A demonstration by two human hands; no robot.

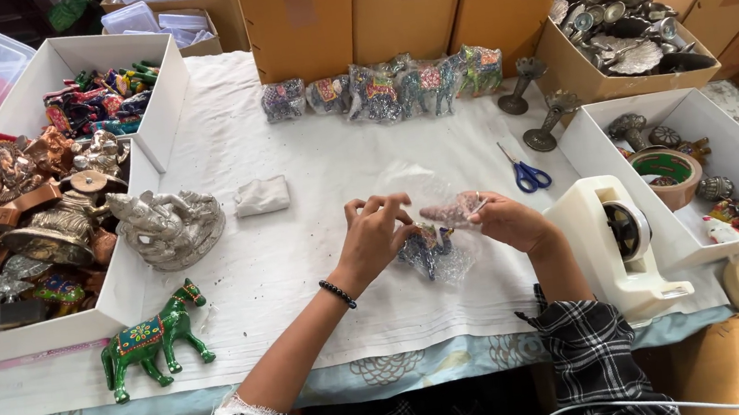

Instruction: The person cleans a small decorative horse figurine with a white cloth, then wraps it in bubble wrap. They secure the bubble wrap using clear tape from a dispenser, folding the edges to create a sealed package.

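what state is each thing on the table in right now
left hand: pinching the clear plastic wrap
right hand: gripping the wrap's other side
small painted figurine: partly wrapped in clear plastic wrap
green horse: standing, unwrapped
scissors: lying closed
tape dispenser: upright, untouched
row of wrapped figurines: standing, already bagged

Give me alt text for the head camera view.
Both hands, left hand and right hand, hold a small painted figurine in clear plastic wrap over a white cloth, with a tape dispenser alongside.
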